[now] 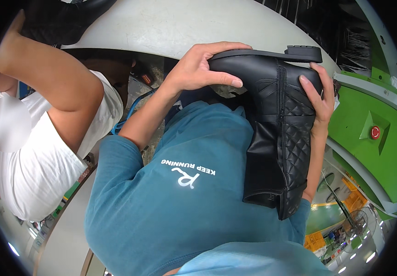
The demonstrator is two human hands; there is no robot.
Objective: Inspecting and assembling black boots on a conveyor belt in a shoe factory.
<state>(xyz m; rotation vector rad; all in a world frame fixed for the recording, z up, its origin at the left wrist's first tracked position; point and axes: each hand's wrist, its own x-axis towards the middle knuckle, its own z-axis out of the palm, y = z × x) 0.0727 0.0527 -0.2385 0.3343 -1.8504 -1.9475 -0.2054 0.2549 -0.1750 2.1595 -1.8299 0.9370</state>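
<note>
I hold a tall black boot (276, 138) in front of my teal shirt (180, 202), its sole turned up and its shaft hanging down. The shaft has a quilted panel and a side zip. My left hand (200, 69) grips the foot part near the toe, fingers over the sole edge and thumb on the upper. At the heel end my right hand (320, 99) clasps the back of the ankle, just below the block heel (304, 53).
A person in a white shirt (28, 156) stands close on my left, one arm raised to another black boot (60, 20). A pale curved surface (171, 23) lies beyond. A green machine (359, 110) with a red button (375, 132) is at the right.
</note>
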